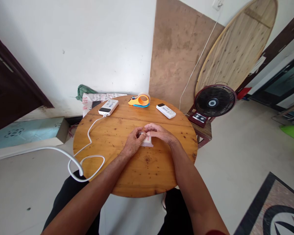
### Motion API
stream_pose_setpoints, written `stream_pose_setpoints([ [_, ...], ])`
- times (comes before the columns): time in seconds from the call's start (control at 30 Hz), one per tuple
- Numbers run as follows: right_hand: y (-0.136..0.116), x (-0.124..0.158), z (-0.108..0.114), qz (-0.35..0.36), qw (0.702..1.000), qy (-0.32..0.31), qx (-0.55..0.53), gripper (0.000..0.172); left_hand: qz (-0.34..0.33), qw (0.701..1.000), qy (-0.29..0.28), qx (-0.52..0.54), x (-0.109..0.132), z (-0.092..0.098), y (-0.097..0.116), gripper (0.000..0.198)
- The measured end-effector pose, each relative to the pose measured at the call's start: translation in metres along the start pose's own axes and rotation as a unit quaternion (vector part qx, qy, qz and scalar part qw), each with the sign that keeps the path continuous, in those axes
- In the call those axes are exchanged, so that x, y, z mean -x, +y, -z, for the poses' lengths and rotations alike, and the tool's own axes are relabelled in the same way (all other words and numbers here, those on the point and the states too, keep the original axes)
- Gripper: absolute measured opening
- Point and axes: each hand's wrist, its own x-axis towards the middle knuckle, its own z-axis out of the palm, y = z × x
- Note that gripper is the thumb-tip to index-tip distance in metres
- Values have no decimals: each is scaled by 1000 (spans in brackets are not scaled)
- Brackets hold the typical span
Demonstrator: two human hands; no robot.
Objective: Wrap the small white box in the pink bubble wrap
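Near the middle of the round wooden table (129, 169), a small whitish packet with red print (147, 140) lies between my hands. My left hand (134, 141) is closed on its left and upper edge, thumb on top. My right hand (160, 132) reaches over its upper right side, thumb and fingers pressed at the top edge. Part of the packet is hidden under my fingers.
A white power bank (109, 107) with a white cable (89, 133) is at the table's back left. An orange tape dispenser (140, 100) stands at the back; a second white power bank (166, 111) lies back right. A fan (214, 101) stands beyond the table's right edge.
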Motion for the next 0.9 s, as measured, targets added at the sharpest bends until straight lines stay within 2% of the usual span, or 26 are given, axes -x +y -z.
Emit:
stream_pose_setpoints([
  [0.23, 3, -5, -4, -8, 1000, 7, -8, 34, -6, 1000, -6, 5, 0, 0, -2, 41],
  [0.43, 1, -1, 0, -6, 1000, 9, -23, 38, 23, 999, 15, 18, 1, 0, -3, 43],
  [0.53, 2, -2, 2, -14, 998, 58, -16, 34, 51, 996, 33, 58, 1, 0, -2, 44],
  [0.7, 9, -9, 2, -47, 982, 183, -27, 21, 69, 986, 106, 106, -2, 0, 0, 46],
  [0.9, 14, -11, 4, -45, 972, 226, -54, 20, 71, 981, 132, 126, -4, 3, 0, 45],
])
